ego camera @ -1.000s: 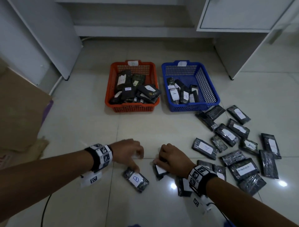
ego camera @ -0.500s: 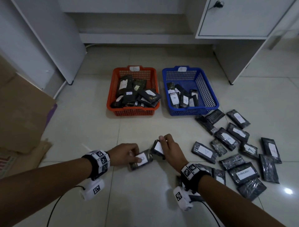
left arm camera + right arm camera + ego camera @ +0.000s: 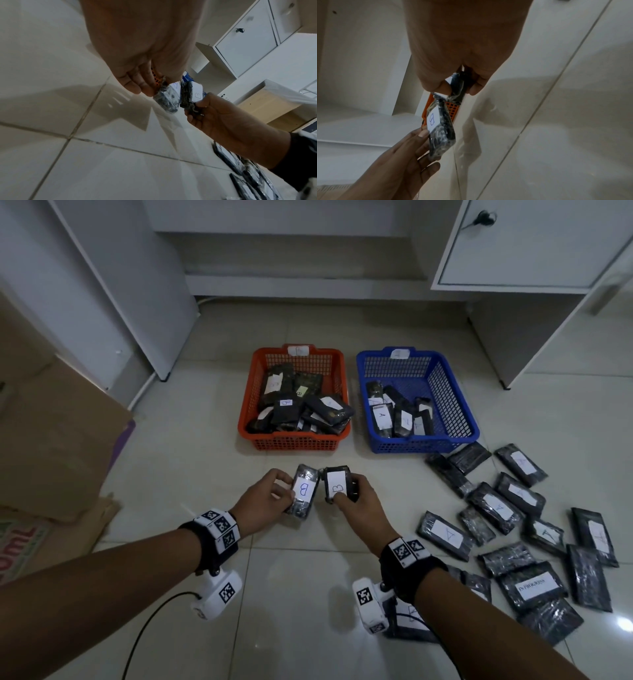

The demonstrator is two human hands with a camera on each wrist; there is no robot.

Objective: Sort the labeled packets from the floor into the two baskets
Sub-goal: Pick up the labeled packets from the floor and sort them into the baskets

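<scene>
I hold two B packets side by side above the floor, edges nearly touching, each with its long axis running near to far. The left B packet (image 3: 303, 491) sits in my left hand (image 3: 263, 501), pinched between thumb on the label side and fingers on the back; the right B packet (image 3: 337, 483) is clamped in my right hand (image 3: 359, 505), thumb on the near end of the label, fingers curled round its right edge. Both labels face up toward me.

The orange basket (image 3: 294, 441), already holding packets marked B, lies straight ahead on the far side of both packets, its near wall close beyond their far ends. The blue basket (image 3: 421, 445), holding A packets, is further right. My left hand is slightly nearer the orange one, I judge, so both packets need only go forward and over its near rim. More packets (image 3: 493, 505) lie scattered on the floor (image 3: 191, 467) to my right.
</scene>
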